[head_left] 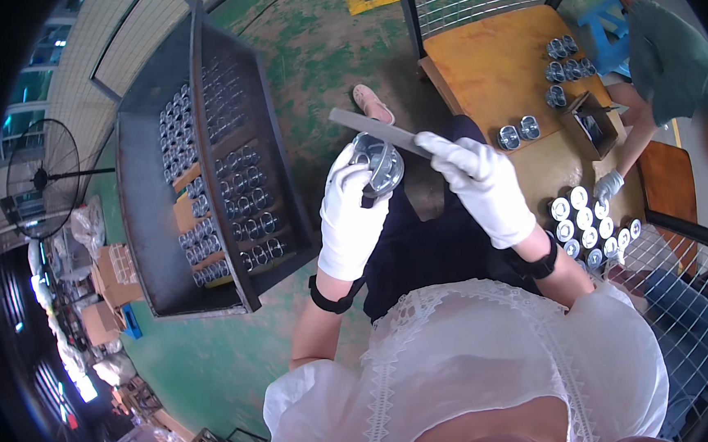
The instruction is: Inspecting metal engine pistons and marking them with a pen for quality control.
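Observation:
My left hand, in a white glove, is closed around a shiny metal piston held up over my lap. My right hand, also white-gloved, grips one end of a long flat grey file. The file slants up to the left, and its far part passes over the top of the piston. Whether file and piston touch, I cannot tell. My right fingers wrap round the file's near end and hide it.
To the left stands a dark metal bin with rows of pistons. A wooden table at right carries more pistons, a small box and a cluster of round pieces. A co-worker's gloved hand is beside them. A fan stands far left.

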Tool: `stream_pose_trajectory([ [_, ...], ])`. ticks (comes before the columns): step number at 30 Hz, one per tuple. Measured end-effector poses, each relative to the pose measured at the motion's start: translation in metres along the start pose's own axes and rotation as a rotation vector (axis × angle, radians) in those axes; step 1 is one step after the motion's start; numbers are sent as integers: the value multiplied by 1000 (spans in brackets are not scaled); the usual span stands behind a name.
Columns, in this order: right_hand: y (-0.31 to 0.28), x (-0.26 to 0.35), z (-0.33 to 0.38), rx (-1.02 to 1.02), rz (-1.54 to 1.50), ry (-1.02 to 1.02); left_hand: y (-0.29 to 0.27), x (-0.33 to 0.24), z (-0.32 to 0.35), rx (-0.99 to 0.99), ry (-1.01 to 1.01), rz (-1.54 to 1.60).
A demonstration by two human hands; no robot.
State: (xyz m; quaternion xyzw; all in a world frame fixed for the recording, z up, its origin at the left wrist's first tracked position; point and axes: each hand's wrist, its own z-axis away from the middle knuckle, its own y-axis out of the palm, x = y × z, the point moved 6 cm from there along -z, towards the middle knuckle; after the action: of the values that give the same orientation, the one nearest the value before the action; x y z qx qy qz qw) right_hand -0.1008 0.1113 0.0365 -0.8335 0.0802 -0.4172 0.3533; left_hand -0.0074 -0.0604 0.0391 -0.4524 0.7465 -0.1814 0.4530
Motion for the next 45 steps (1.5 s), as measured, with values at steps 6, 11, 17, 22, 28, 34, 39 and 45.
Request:
stream_pose_trajectory([
  [6, -19, -6, 21, 60, 91, 31, -5, 13, 1, 29, -57, -24],
  [11, -8, -1, 10, 41, 79, 22, -1, 1, -1, 62, 77, 38],
  [17, -4, 1, -1, 31, -76, 27, 1, -7, 0, 87, -12, 168],
  [22, -21, -9, 22, 83, -52, 96, -2, 4, 1, 56, -96, 152],
  [28, -10, 4, 16, 9, 96, 0, -2, -5, 0, 75, 29, 114],
  [34, -3, 2, 4, 3, 44, 24, 3, -5, 4, 89, -13, 109],
  [39, -19, -9, 19, 46, -2, 92, 0, 4, 1, 126, -85, 31],
  [45, -8, 2, 15, -12, 126, -2, 5, -4, 2, 141, -7, 74],
])
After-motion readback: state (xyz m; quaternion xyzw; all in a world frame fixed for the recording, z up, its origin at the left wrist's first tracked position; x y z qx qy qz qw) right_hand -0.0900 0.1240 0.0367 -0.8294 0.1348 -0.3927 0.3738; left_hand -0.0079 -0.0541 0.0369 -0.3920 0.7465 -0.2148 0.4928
